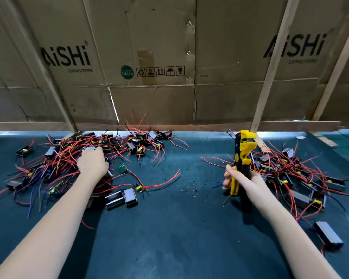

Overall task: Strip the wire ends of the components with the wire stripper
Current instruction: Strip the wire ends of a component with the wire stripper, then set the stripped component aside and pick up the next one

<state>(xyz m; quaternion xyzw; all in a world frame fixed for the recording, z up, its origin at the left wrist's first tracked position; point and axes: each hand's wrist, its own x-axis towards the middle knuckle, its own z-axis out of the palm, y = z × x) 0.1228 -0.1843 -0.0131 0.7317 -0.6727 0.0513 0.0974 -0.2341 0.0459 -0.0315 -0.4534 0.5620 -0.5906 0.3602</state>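
A yellow and black wire stripper (242,156) stands upright, jaws up, gripped by its handles in my right hand (235,179) right of centre. My left hand (92,162) reaches into the left pile of components (54,164), small black boxes with red and black wires. Its fingers curl over a grey component (88,148) at the top of the heap; how firmly it is held I cannot tell. A second tangle of components (294,174) lies behind and right of the stripper.
The dark green table (169,228) carries small red bits of insulation (189,188) near the middle. Loose black boxes (121,198) lie front left and one (328,235) front right. A cardboard wall (169,67) with wooden slats closes the back.
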